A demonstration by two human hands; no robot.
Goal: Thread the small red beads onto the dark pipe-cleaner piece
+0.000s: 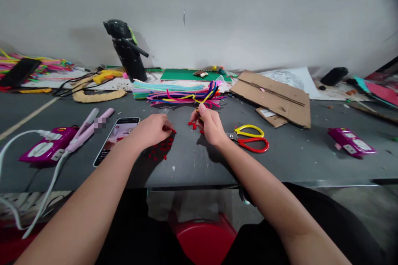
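My left hand [155,129] is low over the table, its fingertips closed on a small red piece [173,131]. Beneath it lie several more small red pieces [164,149], partly in its shadow. My right hand [213,126] is curled closed, thumb on top, around a small dark and yellowish thing [198,111] mostly hidden by the fingers. Just below those fingers sits a cluster of red bits [192,125]. Scissors [253,144] with one yellow and one red handle lie right of my right hand, their blades partly hidden behind it.
Coloured pipe cleaners [180,91] lie bundled ahead. Leftward are a phone [108,143], a pink hair straightener [83,132] and a purple power strip [46,147]. A black flask [130,56] stands behind. Cardboard [273,99] and another purple strip [351,140] are rightward.
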